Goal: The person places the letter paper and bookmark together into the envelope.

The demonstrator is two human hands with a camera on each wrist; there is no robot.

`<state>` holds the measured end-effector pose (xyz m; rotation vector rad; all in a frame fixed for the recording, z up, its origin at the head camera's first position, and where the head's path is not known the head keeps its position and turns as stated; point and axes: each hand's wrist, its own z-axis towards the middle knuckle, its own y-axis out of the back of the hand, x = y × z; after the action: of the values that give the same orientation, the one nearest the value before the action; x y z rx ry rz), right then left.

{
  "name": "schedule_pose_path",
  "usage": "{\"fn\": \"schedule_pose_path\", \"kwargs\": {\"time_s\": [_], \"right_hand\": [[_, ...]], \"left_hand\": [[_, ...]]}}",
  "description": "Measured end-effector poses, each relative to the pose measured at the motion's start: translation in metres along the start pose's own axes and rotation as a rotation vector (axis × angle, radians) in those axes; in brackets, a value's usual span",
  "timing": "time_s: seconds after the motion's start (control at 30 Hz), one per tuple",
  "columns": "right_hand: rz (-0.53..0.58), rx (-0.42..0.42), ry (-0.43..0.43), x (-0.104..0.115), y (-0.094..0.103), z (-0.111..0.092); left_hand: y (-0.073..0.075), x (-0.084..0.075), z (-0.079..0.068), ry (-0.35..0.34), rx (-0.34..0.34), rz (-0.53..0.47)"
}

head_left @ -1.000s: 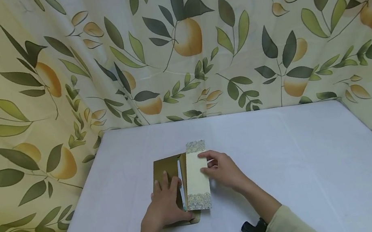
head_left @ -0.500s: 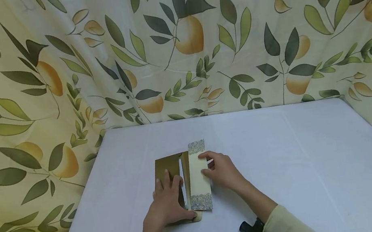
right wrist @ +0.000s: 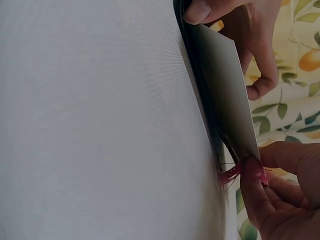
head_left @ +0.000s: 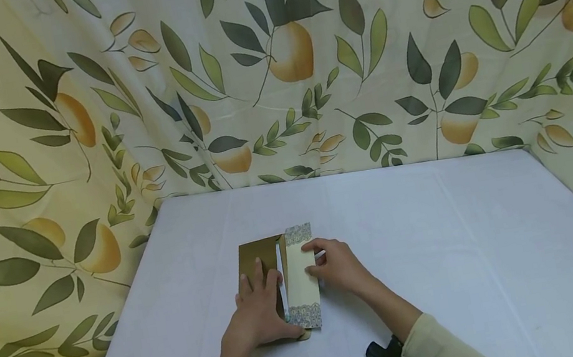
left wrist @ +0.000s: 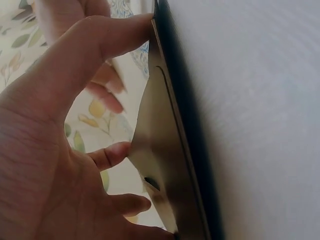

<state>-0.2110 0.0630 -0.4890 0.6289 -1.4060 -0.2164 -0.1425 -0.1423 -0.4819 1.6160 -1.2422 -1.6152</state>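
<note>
A gold folder (head_left: 255,250) lies on the table with a slit of white showing along its right part. My left hand (head_left: 255,313) rests on it, fingers spread, the thumb at its near edge; in the left wrist view the thumb (left wrist: 120,37) touches that edge. Over the folder's right side stands a narrow cream card (head_left: 300,277) with lace-patterned bands at both ends. My right hand (head_left: 337,263) pinches the card's right edge between thumb and fingers. Beside those fingertips, the right wrist view shows red threads (right wrist: 231,175).
The folder and card lie on a white-covered table (head_left: 447,253). A curtain printed with leaves and fruit (head_left: 289,58) hangs behind and to the left. Black wrist cameras (head_left: 384,353) sit below both wrists, close above the tabletop.
My right hand has shifted the cream card a little to the left and nearer to me, covering more of the folder's right side. The left hand stays on the folder.
</note>
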Motion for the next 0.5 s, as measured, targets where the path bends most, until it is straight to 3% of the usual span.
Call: {"fn": "schedule_pose_path", "kwargs": {"time_s": [0.37, 0.5], "right_hand": [[-0.069, 0.079, 0.014, -0.0051, 0.0011, 0.0022], [-0.037, 0.104, 0.02, -0.008, 0.001, 0.003]], "left_hand": [[-0.0007, 0.0032, 0.0008, -0.011, 0.024, -0.005], [-0.0008, 0.0043, 0.0017, -0.008, 0.031, -0.001]]}}
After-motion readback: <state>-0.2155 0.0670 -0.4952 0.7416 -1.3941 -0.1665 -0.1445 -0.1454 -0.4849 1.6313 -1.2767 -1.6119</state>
